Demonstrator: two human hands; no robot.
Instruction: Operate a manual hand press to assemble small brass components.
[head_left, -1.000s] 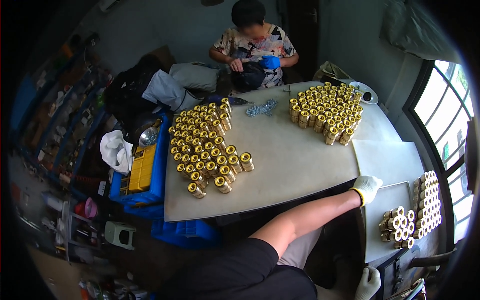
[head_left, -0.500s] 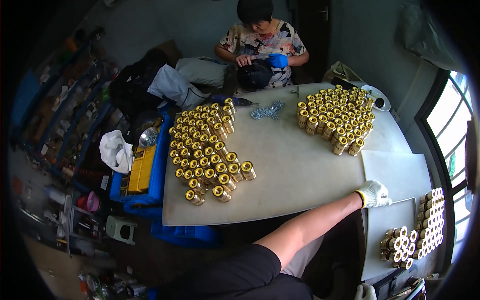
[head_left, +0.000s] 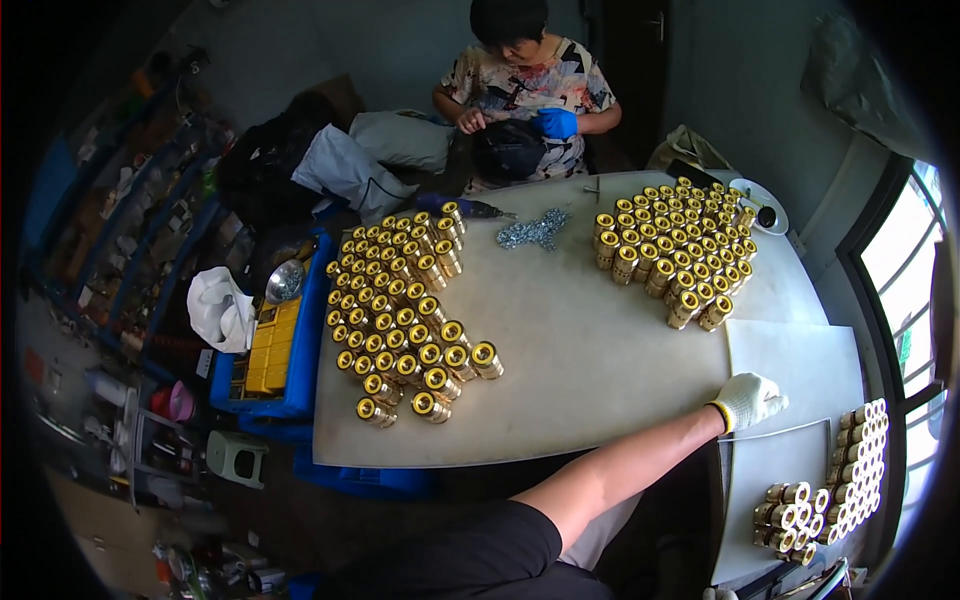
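Left arm out long toward the right, black sleeve (head_left: 500,550) at lower center, bare forearm (head_left: 640,460) slanting up over the table's front edge. Left hand (head_left: 752,402), white knit glove, back of hand up, fingers bent and bunched together, at the table's right front corner by the pale sheet (head_left: 795,360); anything pinched under them is hidden, can't tell. Right hand (head_left: 718,594): only a glove sliver at the bottom edge, pose can't be told.

Vs 1.0 s ago: right hand was mostly visible at lower right, now nearly out of frame. View shifted, table sits lower in picture. Left hand about the same spot on the corner. Brass groups look unchanged.

Brass fittings: left group (head_left: 404,317) and far-right group (head_left: 680,237) upright on the table (head_left: 560,340); small cluster (head_left: 790,517) and packed rows (head_left: 858,470) at lower right, beyond the left hand, on or beside the grey panel (head_left: 775,465).

Front edge bows under the forearm. Open room: table middle between the two upright groups, pale sheet past the fingers, grey panel's near part left of the small cluster.
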